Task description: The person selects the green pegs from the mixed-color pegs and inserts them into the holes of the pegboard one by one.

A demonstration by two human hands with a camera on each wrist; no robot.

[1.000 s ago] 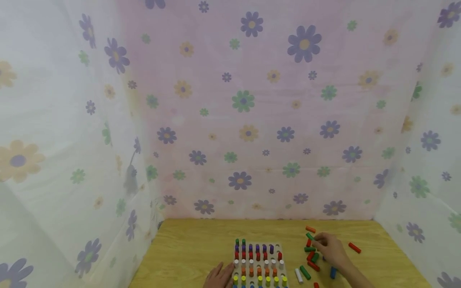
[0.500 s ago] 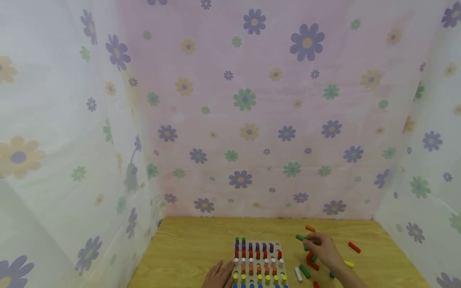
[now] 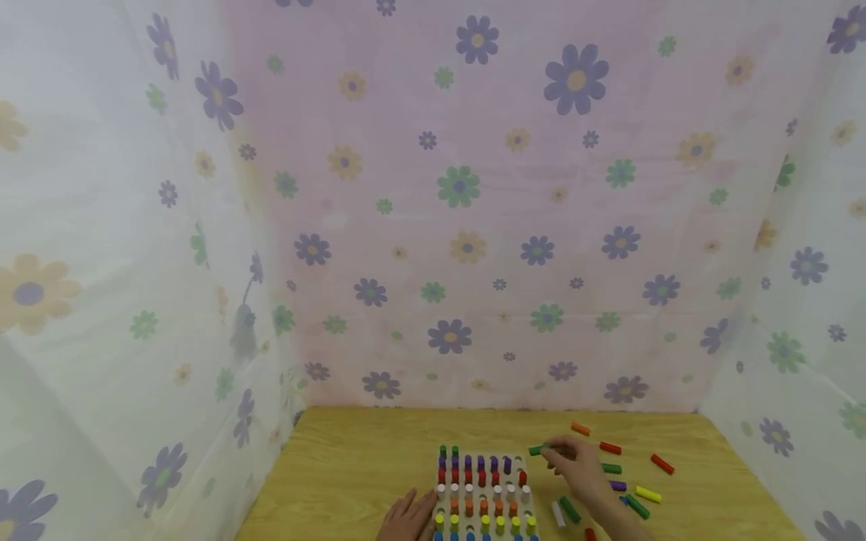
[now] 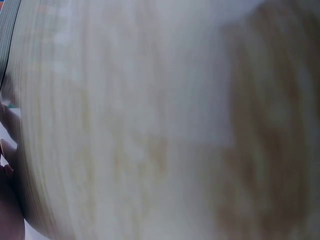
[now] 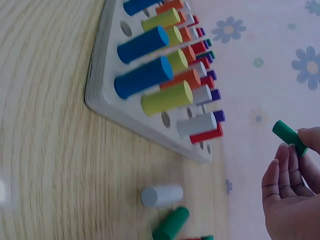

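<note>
My right hand (image 3: 575,467) pinches a green peg (image 5: 287,135) between thumb and fingertips, off the far right corner of the pegboard. The pegboard (image 5: 150,127) is pale and holds rows of upright pegs in blue, yellow, orange, white, red, purple and green. Only two green pegs (image 3: 455,451) stand in its farthest row, at the left end, and open holes show in several rows. My left hand (image 3: 408,517) lies with its fingers extended against the board's left edge. The left wrist view is mostly blurred wood grain, with part of the hand (image 4: 10,200) at its left edge.
Loose pegs lie scattered right of the board: a white peg (image 3: 558,514), a green peg (image 3: 570,509), a yellow peg (image 3: 648,494), a red peg (image 3: 662,463) and an orange peg (image 3: 580,429). Flowered curtains (image 3: 473,225) enclose the wooden table (image 3: 352,451) at back and sides.
My right hand has carried the green peg left from the loose pegs toward the board, uncovering several pegs behind it. My left hand has stayed at the board's edge.
</note>
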